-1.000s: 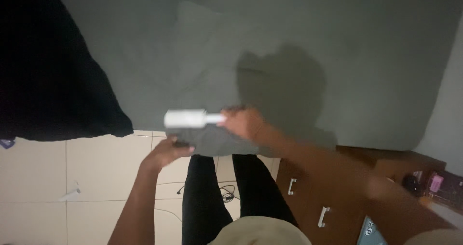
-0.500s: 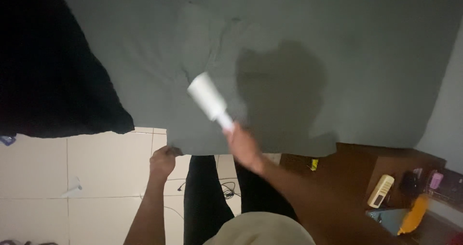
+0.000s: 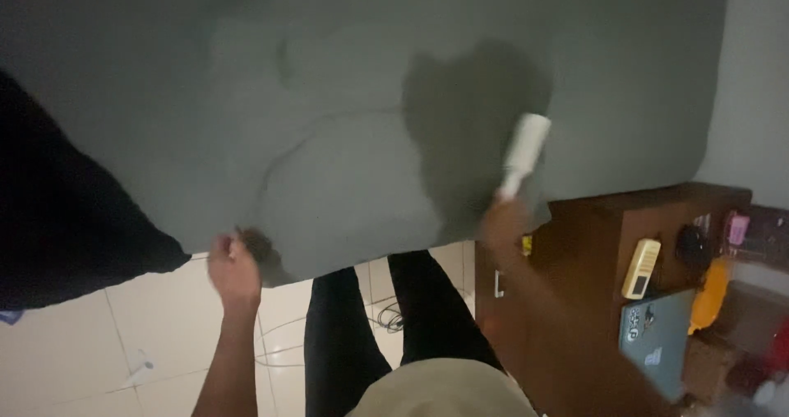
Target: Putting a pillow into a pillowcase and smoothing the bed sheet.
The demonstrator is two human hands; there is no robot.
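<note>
The right hand (image 3: 503,224) is closed round the handle of a white lint roller (image 3: 526,147), whose roll lies on the grey sheet (image 3: 345,138) near its right edge. The left hand (image 3: 233,265) pinches the sheet's near edge, fingers curled shut on the cloth. A black cloth (image 3: 57,220) covers the sheet's left part. Just right of the roller stands a brown cabinet (image 3: 600,244) with small things on top. The near floor (image 3: 164,318) is tiled, with cables by the legs (image 3: 378,318).

Your count: two hands, one roller, one sheet.
You have one white lint roller (image 3: 524,150) in your right hand (image 3: 503,224), one grey sheet (image 3: 345,129) pinched by your left hand (image 3: 233,267), one black cloth (image 3: 57,228) left of that grip, and one wooden cabinet (image 3: 592,244) right of the roller grip.
</note>
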